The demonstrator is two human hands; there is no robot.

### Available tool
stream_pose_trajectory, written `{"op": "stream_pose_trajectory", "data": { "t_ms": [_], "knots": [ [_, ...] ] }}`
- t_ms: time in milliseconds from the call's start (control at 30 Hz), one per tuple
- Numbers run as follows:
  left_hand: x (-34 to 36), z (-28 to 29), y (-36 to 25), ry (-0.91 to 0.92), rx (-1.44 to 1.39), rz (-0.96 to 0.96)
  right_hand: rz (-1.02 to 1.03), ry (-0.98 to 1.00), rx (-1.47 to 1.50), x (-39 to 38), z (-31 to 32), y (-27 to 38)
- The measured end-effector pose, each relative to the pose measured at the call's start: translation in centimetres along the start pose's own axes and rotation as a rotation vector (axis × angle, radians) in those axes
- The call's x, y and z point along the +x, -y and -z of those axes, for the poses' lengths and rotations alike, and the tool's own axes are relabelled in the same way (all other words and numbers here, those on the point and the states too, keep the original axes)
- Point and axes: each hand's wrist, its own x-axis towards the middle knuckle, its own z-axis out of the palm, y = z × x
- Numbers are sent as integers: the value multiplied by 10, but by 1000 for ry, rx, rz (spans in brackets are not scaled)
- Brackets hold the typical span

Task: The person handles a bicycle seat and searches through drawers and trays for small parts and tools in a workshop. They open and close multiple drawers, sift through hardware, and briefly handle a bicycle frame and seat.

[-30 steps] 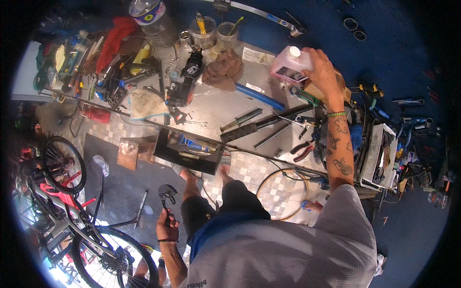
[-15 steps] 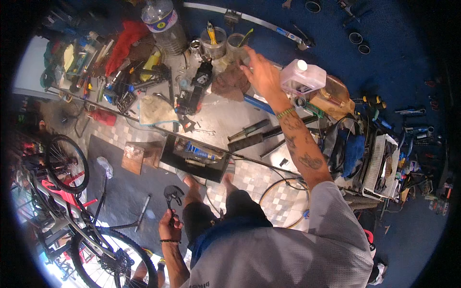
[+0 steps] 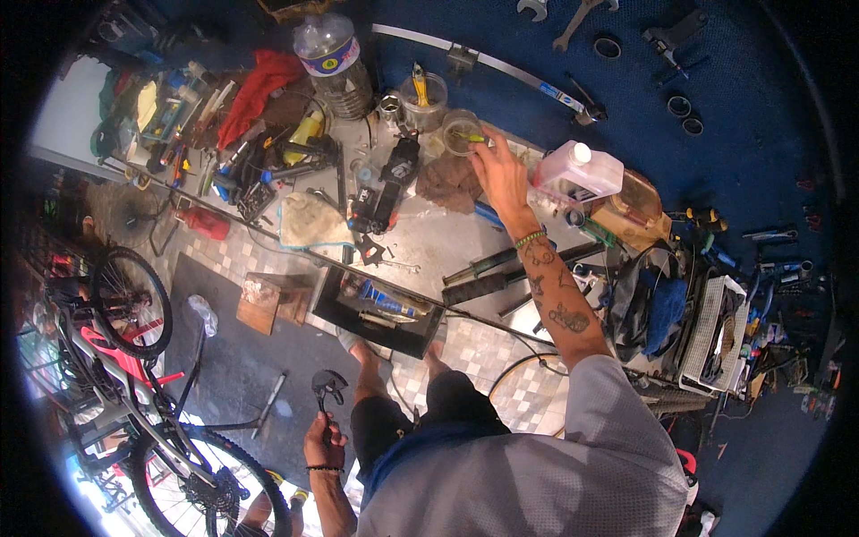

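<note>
Low in front of me, my left hand point(image 3: 324, 442) is closed round the stem of a black, hook-shaped bike part point(image 3: 329, 387); its exact kind is unclear. My right hand point(image 3: 503, 175) stretches over the far side of the workbench point(image 3: 416, 234). Its fingers pinch the end of a thin yellow-green handle point(image 3: 472, 138), which leans in a small clear tub point(image 3: 450, 145). The handle's lower end is too small to make out. Just below that tub lies a crumpled brown rag point(image 3: 447, 184). Beside it stands a larger clear tub point(image 3: 428, 116) with a yellow-handled tool point(image 3: 420, 85).
A pink-filled bottle point(image 3: 579, 173) stands right of my right hand. A large water bottle point(image 3: 333, 67) is farther left. Piled tools and a red cloth point(image 3: 262, 94) cover the bench's left. An open drawer point(image 3: 380, 333) juts toward my legs. A bicycle point(image 3: 134, 407) stands at left.
My right hand has come down onto the yellow-green handle, which has tipped from upright to nearly flat. The left hand still holds the black part. The whole view has shifted slightly.
</note>
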Motion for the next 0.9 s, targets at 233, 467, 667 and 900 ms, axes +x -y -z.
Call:
{"op": "stream_pose_trajectory", "data": {
  "t_ms": [233, 467, 667, 900],
  "knots": [
    [6, -12, -12, 97, 18, -17, -275, -65, 187, 34, 1, -4],
    [4, -12, -10, 73, -10, -8, -95, 16, -44, 8, 20, 31],
    [2, -15, -7, 78, -19, -5, -338, 215, 251, -33, 23, -1],
    [8, -9, 3, 7, -50, 26, -89, 63, -112, -26, 48, 3]
  ]
}}
